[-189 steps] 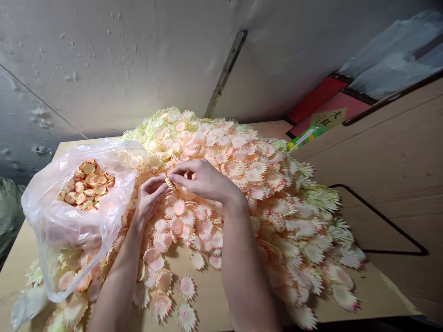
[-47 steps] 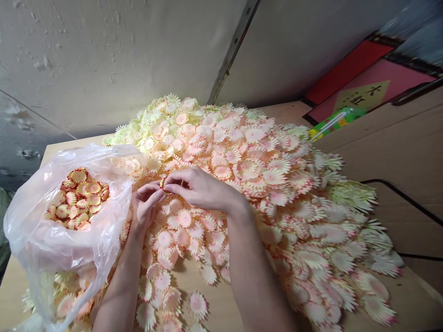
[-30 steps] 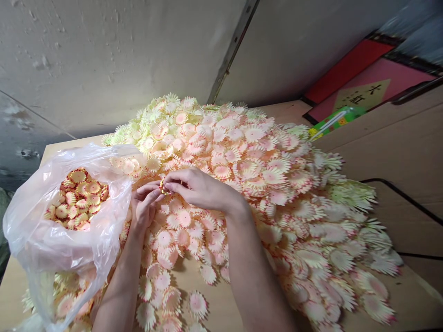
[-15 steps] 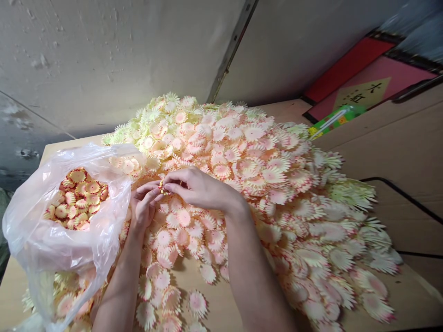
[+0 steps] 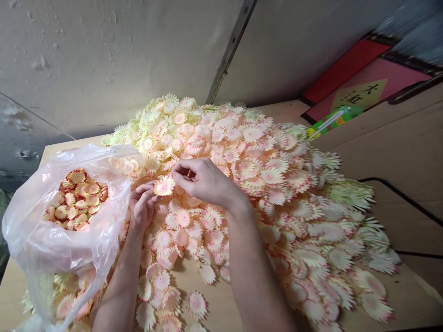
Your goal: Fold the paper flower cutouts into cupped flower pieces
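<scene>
My left hand [image 5: 143, 205] pinches a small artificial flower piece [image 5: 164, 186], pale with red-tipped petals, between thumb and fingers. The piece lies spread out, its face showing. Just right of it my right hand [image 5: 202, 182] is closed, thumb against forefinger, with the fingertips at the piece's upper right edge. Whether those fingertips grip that edge or something else is hidden. Beneath and around both hands spreads a big heap of loose flower pieces [image 5: 252, 133]. Left of my left hand stands an open clear plastic bag [image 5: 31, 230] holding many cupped flower pieces [image 5: 81, 200].
The heap lies on a light wooden table [image 5: 190, 272] against a grey wall [image 5: 121, 60]. Cardboard [image 5: 391, 147] borders the right side, with a black cable [image 5: 408, 196] across it. Behind are a red printed box [image 5: 374, 83] and a green packet [image 5: 332, 122].
The flower piece, seen edge-on between both hands before, now shows its open face. My right hand has shifted slightly right and up; my left hand has stayed nearly in place.
</scene>
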Demonstrator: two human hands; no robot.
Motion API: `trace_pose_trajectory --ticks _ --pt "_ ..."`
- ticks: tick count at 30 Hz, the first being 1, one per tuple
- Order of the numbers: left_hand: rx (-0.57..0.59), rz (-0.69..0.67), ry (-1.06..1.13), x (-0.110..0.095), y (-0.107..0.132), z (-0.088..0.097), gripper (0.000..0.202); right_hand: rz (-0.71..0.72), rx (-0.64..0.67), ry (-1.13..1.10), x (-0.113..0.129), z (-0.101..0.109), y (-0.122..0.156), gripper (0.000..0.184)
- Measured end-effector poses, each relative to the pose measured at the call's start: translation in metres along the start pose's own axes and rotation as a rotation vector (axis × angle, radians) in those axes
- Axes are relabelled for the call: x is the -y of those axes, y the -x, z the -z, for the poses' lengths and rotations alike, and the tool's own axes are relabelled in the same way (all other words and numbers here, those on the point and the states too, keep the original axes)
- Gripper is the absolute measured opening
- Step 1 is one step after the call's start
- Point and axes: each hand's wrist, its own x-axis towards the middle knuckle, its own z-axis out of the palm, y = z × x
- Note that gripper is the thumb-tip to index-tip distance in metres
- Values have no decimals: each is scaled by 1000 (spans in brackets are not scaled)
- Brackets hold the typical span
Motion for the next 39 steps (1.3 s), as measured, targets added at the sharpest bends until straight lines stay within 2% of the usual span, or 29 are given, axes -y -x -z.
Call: trace_pose_trajectory --ticks 4,8,13,20,24,27,30,34,39 --pt "-7 30 22 -3 2 -4 23 7 95 -35 4 -3 -1 18" --pt "65 22 7 -6 6 -8 29 -17 170 -28 7 -7 -2 17" --pt "115 52 4 -6 7 -7 29 -39 163 32 8 -9 -3 19" --pt "49 48 -75 -1 5 -7 30 -8 156 40 9 -6 -3 17" --pt "-12 -12 -83 0 5 -7 31 -9 160 31 8 -6 -2 18" --pt "21 -66 -134 3 5 -3 21 -5 161 39 7 -7 -2 19" --pt "64 -50 -149 6 5 1 12 -5 158 42 6 -8 -3 18" --pt "41 -3 -129 8 6 3 16 -9 165 51 6 -10 -4 17" --pt "31 -18 -151 7 8 -1 17 15 186 103 4 -10 -5 20"
